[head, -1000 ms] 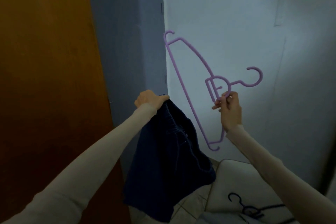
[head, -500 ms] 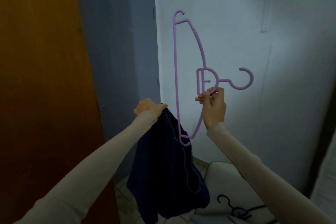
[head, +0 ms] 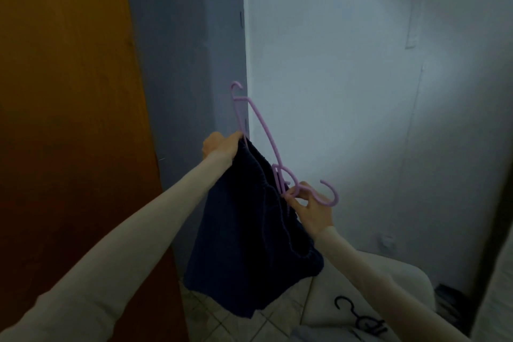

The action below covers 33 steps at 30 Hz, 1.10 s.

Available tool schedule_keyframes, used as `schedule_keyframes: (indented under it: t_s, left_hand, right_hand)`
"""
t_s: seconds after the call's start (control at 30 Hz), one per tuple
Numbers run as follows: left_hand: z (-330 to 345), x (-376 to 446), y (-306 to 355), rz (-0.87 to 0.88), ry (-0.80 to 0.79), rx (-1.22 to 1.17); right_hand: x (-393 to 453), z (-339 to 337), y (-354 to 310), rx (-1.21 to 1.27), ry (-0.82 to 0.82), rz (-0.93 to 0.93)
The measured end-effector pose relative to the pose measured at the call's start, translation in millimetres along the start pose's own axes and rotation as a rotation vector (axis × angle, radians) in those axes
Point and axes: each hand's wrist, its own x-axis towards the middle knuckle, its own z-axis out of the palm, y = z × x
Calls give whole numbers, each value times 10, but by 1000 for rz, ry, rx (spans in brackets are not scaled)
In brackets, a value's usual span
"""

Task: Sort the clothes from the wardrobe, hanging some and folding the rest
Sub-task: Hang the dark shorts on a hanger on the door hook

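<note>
While left hand (head: 222,144) fingers grip dark shorts (head: 249,230) w/ hanger end, right hand (head: 311,211) pinches purple hanger (head: 263,130) neck.

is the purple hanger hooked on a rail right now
No, the purple hanger is off any rail: the right hand pinches it near its neck, its hook free in the air, while the left hand grips the dark garment.

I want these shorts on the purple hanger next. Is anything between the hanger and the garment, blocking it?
Nothing visible is. The right hand holds the purple hanger by its neck, its lower end already in the dark shorts, whose waistband the left hand grips.
</note>
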Motion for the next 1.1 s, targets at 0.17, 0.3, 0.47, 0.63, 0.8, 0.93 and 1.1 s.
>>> schedule_keyframes:
  t_s: [0.17, 0.3, 0.47, 0.63, 0.8, 0.93, 1.1]
  left_hand:
    - [-97, 52, 31, -49, 26, -107]
    - [-218, 150, -29, -83, 20, -157]
    - [-342, 218, -122, -99, 53, -134]
    - [-411, 232, -326, -18, 112, 199]
    - [-439, 291, -532, -12, 83, 285]
    - [-431, 308, -576, 56, 56, 412]
    - [-377, 211, -645, 368, -40, 1062]
  right_hand:
    - [-97, -13, 8, -451, 94, -181]
    - [-96, -155, 6, -533, -63, -93]
    - [-64, -271, 234, -282, -118, 99]
    - [79, -364, 30, -802, -448, 31]
    - [180, -427, -56, -942, -636, 49]
    - [252, -473, -156, -1014, -702, 39]
    - [281, -478, -229, -1191, -897, 82]
